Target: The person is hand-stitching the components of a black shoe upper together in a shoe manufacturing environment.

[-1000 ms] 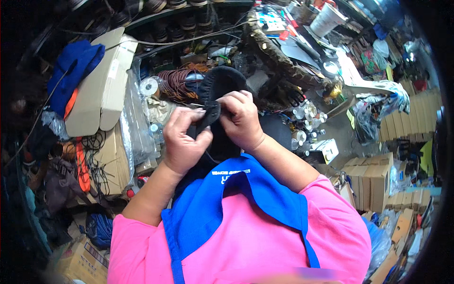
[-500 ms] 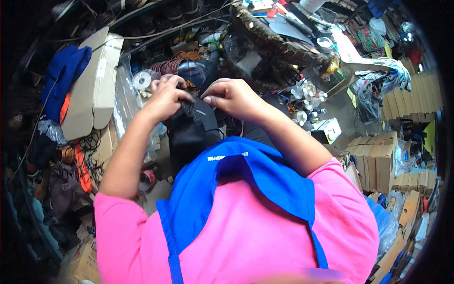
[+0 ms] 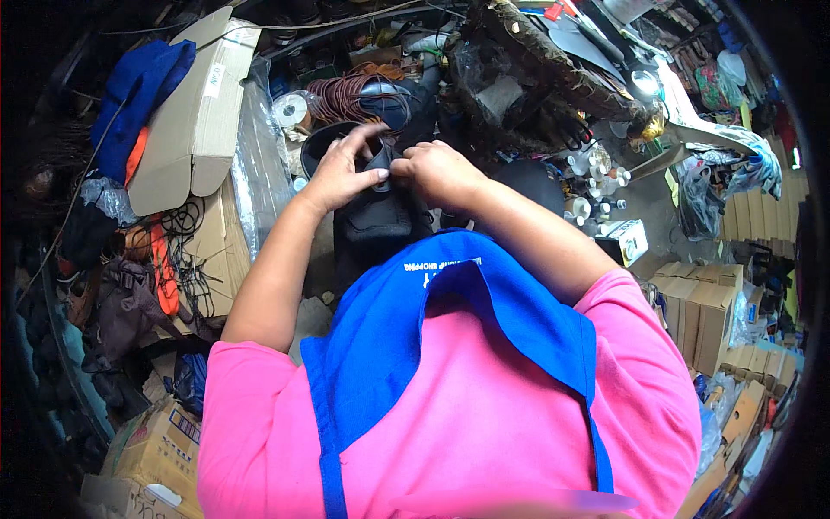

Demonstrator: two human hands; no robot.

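Across my lap lies a black, padded-looking item (image 3: 380,223); its kind is not clear, and a raised dark edge of it stands between my hands. My left hand (image 3: 347,173) pinches that edge between thumb and fingers, with the index finger arched over it. Close on the other side, my right hand (image 3: 439,176) is closed, its fingertips pressed together at the same edge. Whatever is in those right fingertips is too small or hidden to make out. A blue apron (image 3: 372,346) over a pink shirt covers my front.
Beyond my hands lie a coil of brown cord (image 3: 346,97) and a white spool (image 3: 290,110). A cardboard sheet (image 3: 186,130) leans at left. Several small bottles (image 3: 596,173) stand to the right, below a cluttered rough-edged stand (image 3: 553,65). Cardboard boxes (image 3: 692,311) are stacked farther right.
My hands have come closer together at the black item. The right fingers have curled in tighter, while the left hand has turned and gripped the raised edge. The view has shifted slightly.
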